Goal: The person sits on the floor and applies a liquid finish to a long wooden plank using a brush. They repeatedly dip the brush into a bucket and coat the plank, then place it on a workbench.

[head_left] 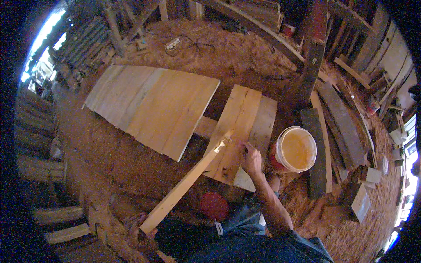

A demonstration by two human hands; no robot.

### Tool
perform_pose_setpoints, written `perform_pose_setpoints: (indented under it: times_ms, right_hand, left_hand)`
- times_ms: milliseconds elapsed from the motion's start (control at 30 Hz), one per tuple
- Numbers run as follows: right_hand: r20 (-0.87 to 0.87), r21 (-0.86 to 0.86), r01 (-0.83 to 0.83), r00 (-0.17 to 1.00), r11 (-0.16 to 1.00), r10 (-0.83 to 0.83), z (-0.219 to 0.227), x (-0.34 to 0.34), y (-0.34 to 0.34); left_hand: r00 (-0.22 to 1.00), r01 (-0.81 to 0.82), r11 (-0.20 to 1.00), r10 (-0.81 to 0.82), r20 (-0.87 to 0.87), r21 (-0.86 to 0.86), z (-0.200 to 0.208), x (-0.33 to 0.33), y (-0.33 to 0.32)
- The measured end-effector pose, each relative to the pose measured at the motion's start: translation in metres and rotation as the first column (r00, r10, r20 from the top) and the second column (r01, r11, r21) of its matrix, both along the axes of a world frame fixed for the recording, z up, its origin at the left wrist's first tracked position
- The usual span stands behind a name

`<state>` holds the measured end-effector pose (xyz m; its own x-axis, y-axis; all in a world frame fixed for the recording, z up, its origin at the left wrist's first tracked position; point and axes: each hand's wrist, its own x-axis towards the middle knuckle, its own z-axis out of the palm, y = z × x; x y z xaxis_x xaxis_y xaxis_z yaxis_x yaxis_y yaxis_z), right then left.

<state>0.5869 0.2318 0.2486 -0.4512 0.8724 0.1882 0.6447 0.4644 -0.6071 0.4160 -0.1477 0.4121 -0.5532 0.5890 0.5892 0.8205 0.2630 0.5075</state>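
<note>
My left hand point(137, 225), at the lower left, is wrapped round the near end of a long squared piece of wood point(182, 186). The wood slants up and right, its far end above a low bench of planks point(239, 116). A pale, wet-looking smear point(220, 146) covers that far end. My right hand point(252, 161) hovers over the bench just right of the smeared end, apart from it. Its fingers are bent and drawn together; anything in them is too small to make out. Beside it on the right stands a bucket point(313, 151) of yellowish liquid.
A wide panel of joined boards point(153, 103) lies left of the bench. A red round object point(214, 206) sits near my legs. Dark planks point(340, 125) and offcuts point(372, 175) lie at the right. A power strip point(173, 44) rests on the sawdust-covered floor behind.
</note>
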Motion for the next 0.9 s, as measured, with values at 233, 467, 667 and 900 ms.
perform_pose_setpoints:
  times_ms: [233,467,667,900]
  right_hand:
    - [-0.391,-0.261,-0.166,0.919,0.951,0.053,0.023,0.0,-0.073]
    - [-0.453,-0.156,-0.102,0.891,0.982,0.021,0.043,-0.019,-0.115]
    - [-0.239,-0.067,-0.176,0.958,0.982,0.156,0.052,0.01,-0.112]
    - [-0.298,0.071,0.007,0.954,0.997,0.015,-0.007,-0.025,-0.008]
  left_hand:
    - [0.999,0.034,0.998,-0.033,-0.013,0.045,0.004,-0.001,0.01]
    - [0.997,0.081,0.996,-0.081,-0.01,0.025,0.014,-0.003,0.01]
    - [0.997,0.071,0.996,-0.071,-0.011,0.049,0.014,-0.003,0.015]
    - [0.998,0.048,0.995,-0.051,0.025,0.082,0.015,0.005,0.021]
